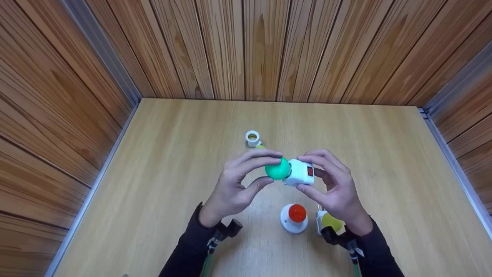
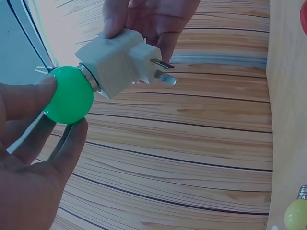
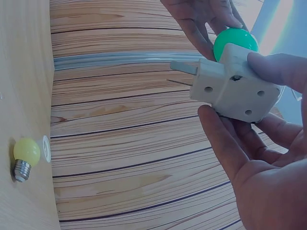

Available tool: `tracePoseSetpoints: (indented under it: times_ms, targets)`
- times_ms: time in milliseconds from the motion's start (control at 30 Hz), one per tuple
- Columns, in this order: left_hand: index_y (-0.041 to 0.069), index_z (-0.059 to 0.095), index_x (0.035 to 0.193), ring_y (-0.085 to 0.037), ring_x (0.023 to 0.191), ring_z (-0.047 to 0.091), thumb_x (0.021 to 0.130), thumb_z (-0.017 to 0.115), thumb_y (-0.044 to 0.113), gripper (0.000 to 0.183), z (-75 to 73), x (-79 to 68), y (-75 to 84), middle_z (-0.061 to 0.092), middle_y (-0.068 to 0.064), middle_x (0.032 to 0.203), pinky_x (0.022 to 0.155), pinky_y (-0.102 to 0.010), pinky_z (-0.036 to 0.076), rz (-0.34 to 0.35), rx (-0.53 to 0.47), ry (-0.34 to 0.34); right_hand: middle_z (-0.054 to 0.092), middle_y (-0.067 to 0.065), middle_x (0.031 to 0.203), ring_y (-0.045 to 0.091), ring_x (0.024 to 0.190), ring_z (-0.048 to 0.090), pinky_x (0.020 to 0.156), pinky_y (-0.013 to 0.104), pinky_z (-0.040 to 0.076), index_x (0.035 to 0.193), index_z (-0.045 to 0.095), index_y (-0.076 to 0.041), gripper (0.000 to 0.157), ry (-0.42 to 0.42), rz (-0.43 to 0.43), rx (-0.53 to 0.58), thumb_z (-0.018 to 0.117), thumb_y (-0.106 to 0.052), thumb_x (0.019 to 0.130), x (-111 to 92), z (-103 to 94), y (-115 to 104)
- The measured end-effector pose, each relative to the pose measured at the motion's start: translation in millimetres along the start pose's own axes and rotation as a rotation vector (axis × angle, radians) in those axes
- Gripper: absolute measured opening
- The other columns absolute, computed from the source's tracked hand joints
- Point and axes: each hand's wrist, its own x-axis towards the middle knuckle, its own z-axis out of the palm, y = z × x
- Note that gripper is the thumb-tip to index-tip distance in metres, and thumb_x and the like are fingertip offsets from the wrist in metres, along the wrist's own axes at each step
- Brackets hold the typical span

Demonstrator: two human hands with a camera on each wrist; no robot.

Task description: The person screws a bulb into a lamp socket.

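Note:
My left hand [image 1: 238,184] pinches a green light bulb [image 1: 277,169] between thumb and fingertips, above the table. Against the bulb's base sits a white plug-in lamp socket [image 1: 301,173] with a red switch, gripped between the thumb and fingers of my right hand [image 1: 338,188]. In the left wrist view a strip of the bulb's metal screw base [image 2: 89,78] shows at the socket's mouth; the rest is hidden inside. Two flat metal prongs [image 2: 165,78] stick out of the socket's side. The right wrist view shows the socket's back [image 3: 244,91] with small round holes.
A red bulb [image 1: 297,212] stands in a round white base [image 1: 293,227] nearer me. Beside it, partly under my right wrist, are a yellow bulb [image 1: 332,221] and a white plug socket [image 1: 319,222]. Farther back stands a white lamp holder [image 1: 252,138], a loose yellow bulb [image 3: 26,152] next to it.

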Motion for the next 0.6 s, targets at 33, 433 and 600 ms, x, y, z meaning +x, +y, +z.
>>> tracePoseSetpoints:
  times_ms: [33,433,600]
  targets:
    - [0.000,0.070,0.130,-0.028,0.126,0.070,0.095,0.074,0.000,0.035,0.1,-0.3,0.0,0.071,-0.021,0.134,0.107,-0.035,0.061,0.005,-0.003,-0.005,0.064,0.005,0.124,0.015,0.113,0.065,0.101,0.024,0.063,0.129,0.064,0.015,0.058,0.001,0.001,0.002,0.075,0.027,0.074,-0.4,-0.2,-0.3]
    - [-0.001,0.061,0.141,-0.035,0.135,0.065,0.092,0.078,0.000,0.052,2.2,-4.0,3.3,0.056,-0.022,0.151,0.110,-0.039,0.061,-0.183,-0.118,0.008,0.064,0.007,0.126,0.016,0.116,0.064,0.103,0.023,0.062,0.126,0.064,0.017,0.058,0.033,-0.035,0.011,0.075,0.030,0.071,-1.7,1.3,-1.0]
    - [0.001,0.064,0.136,-0.027,0.120,0.070,0.092,0.079,0.004,0.047,3.9,-2.7,4.3,0.062,-0.018,0.141,0.096,-0.037,0.067,-0.256,-0.105,0.072,0.063,0.011,0.125,0.016,0.116,0.064,0.105,0.023,0.061,0.125,0.064,0.018,0.058,0.038,-0.075,-0.003,0.076,0.029,0.070,-1.9,2.4,0.1]
